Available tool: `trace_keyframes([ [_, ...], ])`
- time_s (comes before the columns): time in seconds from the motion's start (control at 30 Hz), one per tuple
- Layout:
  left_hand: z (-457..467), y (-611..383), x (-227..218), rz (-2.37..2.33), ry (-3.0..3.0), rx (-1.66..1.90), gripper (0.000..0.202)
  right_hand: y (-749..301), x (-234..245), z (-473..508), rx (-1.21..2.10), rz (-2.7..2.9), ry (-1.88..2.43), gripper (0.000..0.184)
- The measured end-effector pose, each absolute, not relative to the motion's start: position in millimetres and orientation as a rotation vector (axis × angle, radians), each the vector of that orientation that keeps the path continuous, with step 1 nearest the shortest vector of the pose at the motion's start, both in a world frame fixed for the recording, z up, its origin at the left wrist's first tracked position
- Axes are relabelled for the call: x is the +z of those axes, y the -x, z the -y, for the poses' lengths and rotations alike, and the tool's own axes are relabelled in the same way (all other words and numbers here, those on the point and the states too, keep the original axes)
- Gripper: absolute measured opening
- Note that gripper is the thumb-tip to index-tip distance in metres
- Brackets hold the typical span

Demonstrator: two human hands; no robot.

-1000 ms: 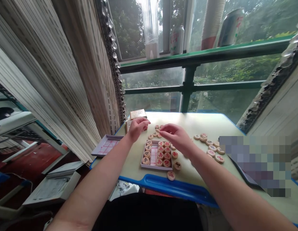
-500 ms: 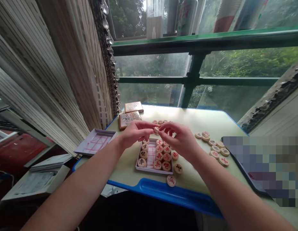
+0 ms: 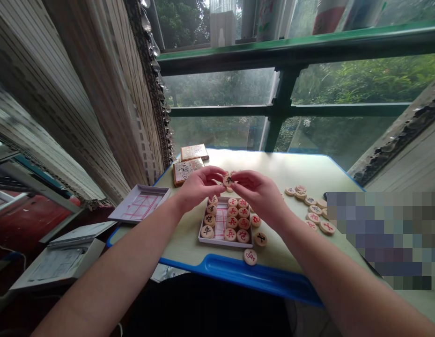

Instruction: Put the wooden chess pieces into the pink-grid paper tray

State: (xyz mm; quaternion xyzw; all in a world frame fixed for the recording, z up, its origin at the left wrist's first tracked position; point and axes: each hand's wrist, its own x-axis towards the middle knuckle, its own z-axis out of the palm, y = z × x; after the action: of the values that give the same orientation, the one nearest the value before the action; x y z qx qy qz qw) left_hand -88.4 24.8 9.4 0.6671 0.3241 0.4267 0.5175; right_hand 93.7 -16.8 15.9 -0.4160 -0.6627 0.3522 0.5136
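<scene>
Both my hands meet above a small white tray (image 3: 202,240) of round wooden Chinese chess pieces. My left hand (image 3: 198,186) and my right hand (image 3: 258,194) pinch one wooden chess piece (image 3: 228,179) between their fingertips, its black character facing me. The tray holds several pieces with red or black characters. Loose pieces lie beside it: one (image 3: 250,256) near the table's front edge, one (image 3: 261,239) right of the tray.
A row of several pieces (image 3: 311,209) lies at the right. Two flat wooden boxes (image 3: 188,170) sit at the table's far left. A white lid with red grid lines (image 3: 140,209) overhangs the left edge. The table's blue rim (image 3: 259,277) is nearest me.
My hands came together and rose slightly above the tray; the piece once held by the right fingers is now pinched by both. The camera tilted down.
</scene>
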Motion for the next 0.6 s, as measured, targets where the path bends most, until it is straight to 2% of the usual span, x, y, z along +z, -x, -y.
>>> trace_keyframes([
  [0.1, -24, 89, 9, -0.807, -1.737, 1.035, 0.042, -92, 15, 16, 0.88, 1.591, 0.987, 0.023],
  [0.27, -24, 90, 11, -0.945, -2.04, 1.121, 0.031, -90, 16, 20, 0.859, 1.544, 1.041, 0.026],
  [0.37, -26, 93, 14, -0.997, -2.184, 1.007, 0.025, -93, 21, 21, 0.77, 1.418, 1.107, 0.03],
  [0.5, -30, 98, 15, -1.014, -2.212, 0.795, 0.024, -107, 32, 17, 0.663, 1.135, 1.116, 0.023],
  [0.6, -34, 103, 14, -1.025, -2.175, 0.693, 0.028, -123, 44, 10, 0.758, 0.732, 1.038, 0.008],
])
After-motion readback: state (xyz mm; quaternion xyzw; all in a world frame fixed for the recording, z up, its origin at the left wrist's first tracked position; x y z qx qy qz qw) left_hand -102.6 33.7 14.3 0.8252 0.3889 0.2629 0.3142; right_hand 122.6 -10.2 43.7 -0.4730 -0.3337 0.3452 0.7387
